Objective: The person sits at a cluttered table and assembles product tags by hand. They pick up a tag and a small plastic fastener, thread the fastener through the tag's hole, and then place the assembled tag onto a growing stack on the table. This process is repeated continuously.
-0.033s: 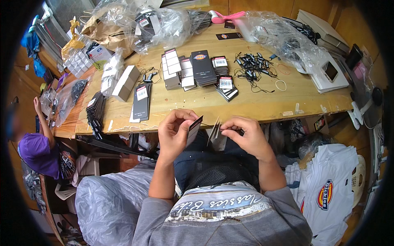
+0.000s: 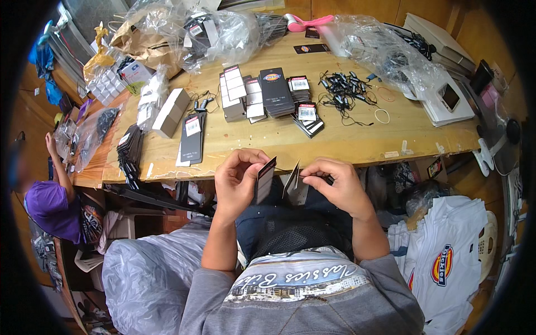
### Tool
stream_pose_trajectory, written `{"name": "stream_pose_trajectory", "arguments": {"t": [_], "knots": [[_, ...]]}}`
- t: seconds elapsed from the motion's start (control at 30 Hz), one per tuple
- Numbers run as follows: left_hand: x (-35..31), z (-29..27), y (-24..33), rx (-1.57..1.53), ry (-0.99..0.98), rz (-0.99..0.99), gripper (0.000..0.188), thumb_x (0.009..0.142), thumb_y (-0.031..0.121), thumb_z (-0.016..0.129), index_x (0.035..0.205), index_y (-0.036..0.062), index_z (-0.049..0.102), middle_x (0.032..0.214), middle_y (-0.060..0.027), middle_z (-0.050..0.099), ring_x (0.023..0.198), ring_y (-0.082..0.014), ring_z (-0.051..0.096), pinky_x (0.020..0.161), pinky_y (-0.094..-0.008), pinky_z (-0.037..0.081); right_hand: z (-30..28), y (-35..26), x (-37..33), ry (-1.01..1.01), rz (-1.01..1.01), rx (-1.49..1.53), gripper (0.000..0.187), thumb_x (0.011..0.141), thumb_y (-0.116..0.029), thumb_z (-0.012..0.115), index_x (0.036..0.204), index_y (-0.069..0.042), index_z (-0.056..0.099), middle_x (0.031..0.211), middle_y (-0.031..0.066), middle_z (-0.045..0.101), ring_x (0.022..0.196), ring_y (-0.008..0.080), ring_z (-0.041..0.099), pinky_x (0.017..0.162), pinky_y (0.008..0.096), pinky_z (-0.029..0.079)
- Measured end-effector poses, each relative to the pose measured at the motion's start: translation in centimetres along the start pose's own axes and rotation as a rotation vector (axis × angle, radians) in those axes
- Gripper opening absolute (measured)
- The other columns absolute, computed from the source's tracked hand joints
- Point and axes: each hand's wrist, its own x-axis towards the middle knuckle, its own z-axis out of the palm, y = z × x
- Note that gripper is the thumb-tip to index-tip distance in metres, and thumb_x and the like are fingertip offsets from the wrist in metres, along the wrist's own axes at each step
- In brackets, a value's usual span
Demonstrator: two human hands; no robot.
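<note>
Just off the table's front edge, my left hand (image 2: 241, 177) pinches a dark-and-white hang tag (image 2: 265, 181) between thumb and fingers. My right hand (image 2: 335, 184) is closed too, its fingertips pinched on a thin dark cord at the top of a few more hang tags (image 2: 291, 180), seen nearly edge-on. A small gap separates these tags from the left one. On the table ahead lie stacks of black hang tags (image 2: 276, 95) and white-faced tags (image 2: 233, 92), plus a fanned black pile (image 2: 191, 142). Beyond my right hand is a heap of black tag cords (image 2: 346, 89).
A white box (image 2: 171, 113) and strung tags (image 2: 129, 148) stand left. Clear plastic bags (image 2: 223, 39) fill the back. A phone (image 2: 448, 97) lies at right. Folded white shirts (image 2: 446, 245) are by my right, a grey plastic bag (image 2: 145, 279) by my left. Another person in purple (image 2: 53, 209) is at far left.
The tags at my right hand have swung closer together, and the tag in my left hand has turned slightly. Both hands have hardly moved.
</note>
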Motion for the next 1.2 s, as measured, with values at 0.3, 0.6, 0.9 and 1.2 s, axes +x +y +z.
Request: {"name": "stream_pose_trajectory", "arguments": {"t": [0.3, 0.6, 0.9, 1.2], "knots": [[-0.3, -0.6, 0.7, -0.01, 0.028, -0.017, 0.005, 0.076, -0.005, 0.048, 0.078, -0.0015, 0.045, 0.081, -0.0123, 0.055, 0.072, -0.0111, 0.052, 0.064, -0.0205, 0.042, -1.3, 1.0, -0.4, -0.028, 0.104, 0.298, 0.009, 0.072, 0.001, 0.055, 0.081, 0.003, 0.057, 0.074, 0.0045, 0.055, 0.065, 0.0108, 0.053, 0.057, 0.0195, 0.041], [0.2, 0.2, 0.2, -0.196, 0.059, 0.055, 0.006, 0.081, 0.005, 0.048, 0.082, -0.0005, 0.047, 0.072, -0.0072, 0.052, 0.069, -0.0127, 0.052, 0.062, -0.0233, 0.042, -0.9, 1.2, -0.3, 0.03, 0.218, 0.757, 0.011, 0.074, 0.002, 0.055, 0.085, 0.002, 0.054, 0.07, 0.003, 0.053, 0.062, 0.0092, 0.053, 0.054, 0.0178, 0.043], [0.3, 2.4, 1.9, -0.259, 0.172, 0.024, 0.012, 0.082, 0.012, 0.047, 0.085, 0.0007, 0.045, 0.068, -0.0082, 0.048, 0.057, -0.0152, 0.05, 0.043, -0.0216, 0.039, 0.8, 2.7, -0.4, -0.153, 0.341, 0.5, 0.012, 0.074, -0.01, 0.059, 0.081, 0.001, 0.057, 0.066, 0.002, 0.055, 0.053, 0.006, 0.047, 0.049, 0.018, 0.038], [0.6, 3.8, 2.8, -0.24, 0.463, 0.227, 0.01, 0.083, 0.01, 0.046, 0.09, 0.003, 0.045, 0.073, -0.0073, 0.047, 0.055, -0.0121, 0.048, 0.041, -0.0197, 0.042, 5.9, 2.3, -1.2, -0.002, 0.195, 0.681, 0.038, 0.07, 0.0, 0.06, 0.102, -0.001, 0.038, 0.09, 0.0072, 0.048, 0.08, 0.0134, 0.052, 0.07, 0.0237, 0.044]]}}
